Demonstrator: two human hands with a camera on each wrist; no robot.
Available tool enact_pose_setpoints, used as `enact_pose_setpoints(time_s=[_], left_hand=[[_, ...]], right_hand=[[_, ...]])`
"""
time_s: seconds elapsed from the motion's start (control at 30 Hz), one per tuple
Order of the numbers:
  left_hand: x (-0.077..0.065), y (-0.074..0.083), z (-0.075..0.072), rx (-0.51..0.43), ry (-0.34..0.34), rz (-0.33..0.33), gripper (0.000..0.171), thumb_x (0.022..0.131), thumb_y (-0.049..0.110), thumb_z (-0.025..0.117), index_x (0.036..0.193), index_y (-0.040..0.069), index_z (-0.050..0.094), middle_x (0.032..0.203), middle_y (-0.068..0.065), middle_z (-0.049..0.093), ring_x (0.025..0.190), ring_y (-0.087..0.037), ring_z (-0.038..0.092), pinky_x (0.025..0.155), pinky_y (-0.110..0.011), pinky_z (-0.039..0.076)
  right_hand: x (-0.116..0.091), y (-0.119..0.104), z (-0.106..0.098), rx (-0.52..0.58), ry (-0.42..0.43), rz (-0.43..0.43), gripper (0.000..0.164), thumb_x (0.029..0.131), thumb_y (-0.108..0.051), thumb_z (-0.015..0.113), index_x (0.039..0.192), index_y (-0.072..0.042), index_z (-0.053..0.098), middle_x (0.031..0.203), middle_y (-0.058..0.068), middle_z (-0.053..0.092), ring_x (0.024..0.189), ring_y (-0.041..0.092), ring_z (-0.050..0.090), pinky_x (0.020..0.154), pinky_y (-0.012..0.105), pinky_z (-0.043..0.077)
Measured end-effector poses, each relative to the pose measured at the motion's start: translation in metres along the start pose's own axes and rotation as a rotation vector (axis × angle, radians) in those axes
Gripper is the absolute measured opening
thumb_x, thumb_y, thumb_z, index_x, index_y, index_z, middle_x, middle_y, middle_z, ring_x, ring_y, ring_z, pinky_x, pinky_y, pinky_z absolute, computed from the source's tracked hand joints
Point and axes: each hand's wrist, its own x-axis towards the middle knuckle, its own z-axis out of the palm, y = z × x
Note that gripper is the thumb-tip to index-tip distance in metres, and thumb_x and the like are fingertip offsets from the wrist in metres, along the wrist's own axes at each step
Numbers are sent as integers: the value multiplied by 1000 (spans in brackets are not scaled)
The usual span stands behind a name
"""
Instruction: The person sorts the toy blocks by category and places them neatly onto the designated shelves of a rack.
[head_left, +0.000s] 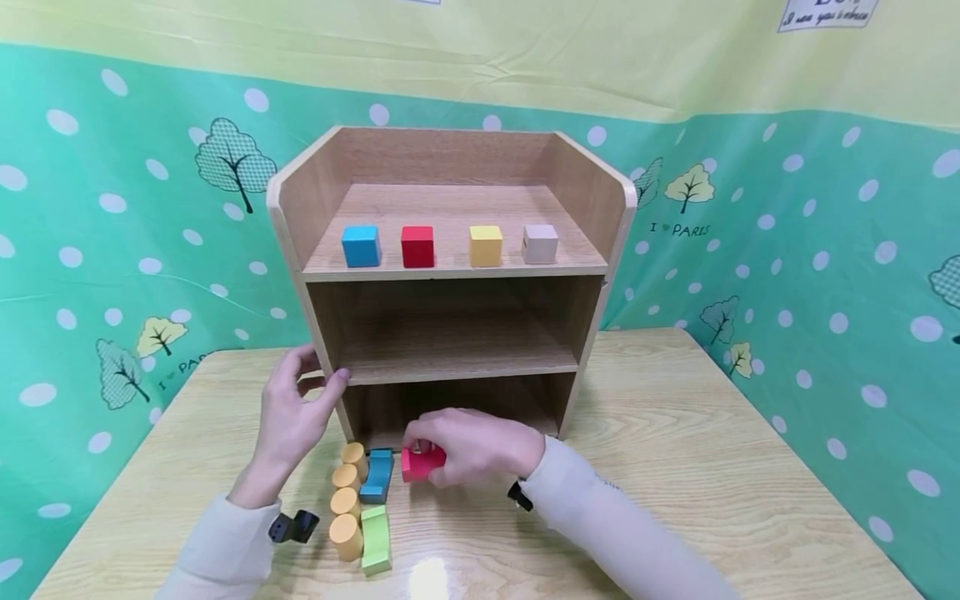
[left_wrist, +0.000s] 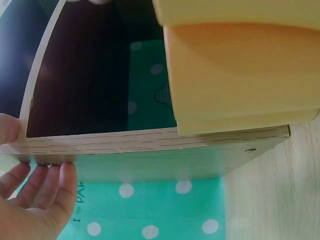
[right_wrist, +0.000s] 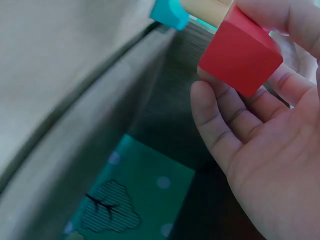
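My left hand [head_left: 296,421] holds the left side panel of a small wooden shelf unit [head_left: 457,375], thumb at the front edge and fingers against the outer face. The left wrist view also shows that side panel [left_wrist: 120,142] between thumb and fingers. In front of the bottom compartment, my right hand [head_left: 476,446] grips a red block [head_left: 418,463] between thumb and fingers; a squared end of this red block [right_wrist: 242,55] faces the right wrist camera. Just left of it lie a blue curved block [head_left: 377,477] and a green curved block [head_left: 377,540] on the table.
A row of several yellow cylinders [head_left: 345,502] stands beside the curved blocks. On the top shelf sit a blue cube [head_left: 362,247], a red cube [head_left: 417,247], a yellow cube [head_left: 485,247] and a grey cube [head_left: 539,244]. A patterned cloth [head_left: 810,308] hangs behind the wooden table [head_left: 675,467].
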Motion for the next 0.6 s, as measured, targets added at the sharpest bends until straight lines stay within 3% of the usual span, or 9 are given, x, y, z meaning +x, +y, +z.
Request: enact_pose_setpoints(time_s=[0.33,0.6], left_hand=[[0,1,-1,21,-5,0,37,83,-6,67,118,-9,53,105,-20,58,91,-26,55,76,-15,48],[0,1,0,13,-6,-1,39,84,-5,67,119,-9,52,107,-20,58,93,-25,55,78,-13,46]], right_hand=[[0,-14,-44,-14,58,-48,41,75,-19,75,112,-19,58,97,-10,56,84,3,52,74,14,45],[1,-24,-64,37,56,-123,34,78,-19,72,109,-20,58,93,-12,55,82,2,51,73,13,45]])
